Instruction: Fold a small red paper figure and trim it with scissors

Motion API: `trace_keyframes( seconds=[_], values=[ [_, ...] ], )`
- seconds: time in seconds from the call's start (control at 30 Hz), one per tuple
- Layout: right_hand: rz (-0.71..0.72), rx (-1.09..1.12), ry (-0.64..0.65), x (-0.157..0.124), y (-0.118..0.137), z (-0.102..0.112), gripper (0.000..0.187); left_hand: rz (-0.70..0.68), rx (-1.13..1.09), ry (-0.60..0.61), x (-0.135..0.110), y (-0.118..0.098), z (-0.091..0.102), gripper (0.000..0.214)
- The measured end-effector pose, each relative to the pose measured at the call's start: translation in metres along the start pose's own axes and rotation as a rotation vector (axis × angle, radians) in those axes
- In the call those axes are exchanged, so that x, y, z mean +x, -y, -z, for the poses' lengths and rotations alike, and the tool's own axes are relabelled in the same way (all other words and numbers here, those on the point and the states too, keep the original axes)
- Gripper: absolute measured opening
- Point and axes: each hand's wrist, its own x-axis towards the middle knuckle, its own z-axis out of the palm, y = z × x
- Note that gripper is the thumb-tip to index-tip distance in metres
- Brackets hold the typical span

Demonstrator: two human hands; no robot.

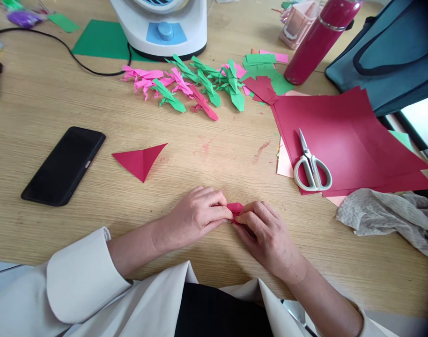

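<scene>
Both hands are resting on the worktop point(214, 150) near its front edge. The left hand point(195, 217) and right hand point(266, 236) are meeting at a small folded red paper piece point(235, 208), fingers of each closing narrowly on it, pinching it from either side. A red paper triangle point(140, 160) is lying apart to the left, beside a black phone point(64, 164). Scissors point(310, 166) are lying on red sheets point(350, 135) to the right.
</scene>
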Motion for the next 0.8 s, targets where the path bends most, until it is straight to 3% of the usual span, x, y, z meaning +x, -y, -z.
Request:
trace_keyframes(
  seconds=[0.8],
  values=[
    [-0.078, 0.098, -0.051, 0.002, 0.002, -0.001, 0.010, 0.086, 0.032, -0.117, -0.011, -0.002, -0.006, 0.018]
  ],
)
